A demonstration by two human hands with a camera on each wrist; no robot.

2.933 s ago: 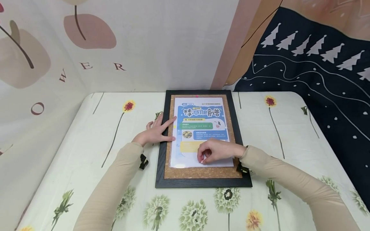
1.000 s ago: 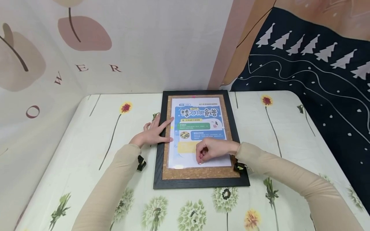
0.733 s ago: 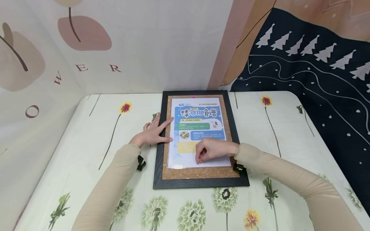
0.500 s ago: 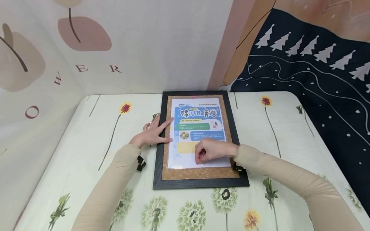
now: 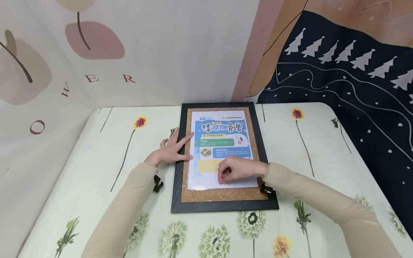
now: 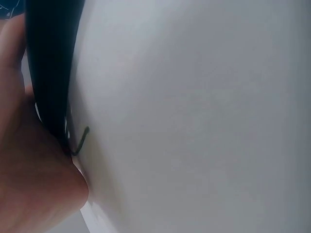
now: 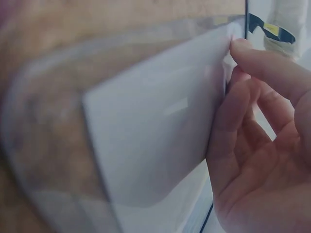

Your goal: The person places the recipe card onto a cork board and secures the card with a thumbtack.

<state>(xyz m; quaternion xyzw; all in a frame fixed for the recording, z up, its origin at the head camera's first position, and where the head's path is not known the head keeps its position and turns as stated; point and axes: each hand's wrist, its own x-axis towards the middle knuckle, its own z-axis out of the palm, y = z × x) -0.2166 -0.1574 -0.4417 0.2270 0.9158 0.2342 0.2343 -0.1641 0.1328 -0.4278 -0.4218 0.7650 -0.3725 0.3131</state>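
Observation:
A laminated poster [image 5: 209, 180] with a blue printed design lies on a corkboard [image 5: 206, 195] in a black frame [image 5: 226, 205]. My left hand [image 5: 169, 149] rests across the frame's left side, fingers spread, with two fingertips touching the poster's left edge. Over the poster's lower part, my right hand [image 5: 237, 168] pinches a small pale push pin [image 7: 227, 60] between thumb and fingers, its tip hidden against the sheet. A pink push pin [image 5: 217, 110] sits at the top edge, a yellow push pin [image 5: 192, 144] at the left, a whitish push pin [image 5: 248, 144] at the right.
The board lies on a table with a flower-print cloth [image 5: 129, 200]. Behind it hangs a pale curtain [image 5: 180, 53]; a dark tree-print cloth [image 5: 322, 75] hangs at the right. Each wrist wears a black strap, such as the left strap [image 5: 158, 183].
The right hand's fingers have drawn closer together at the same spot on the poster since the first frame. The left hand stays put. The head view has shifted slightly.

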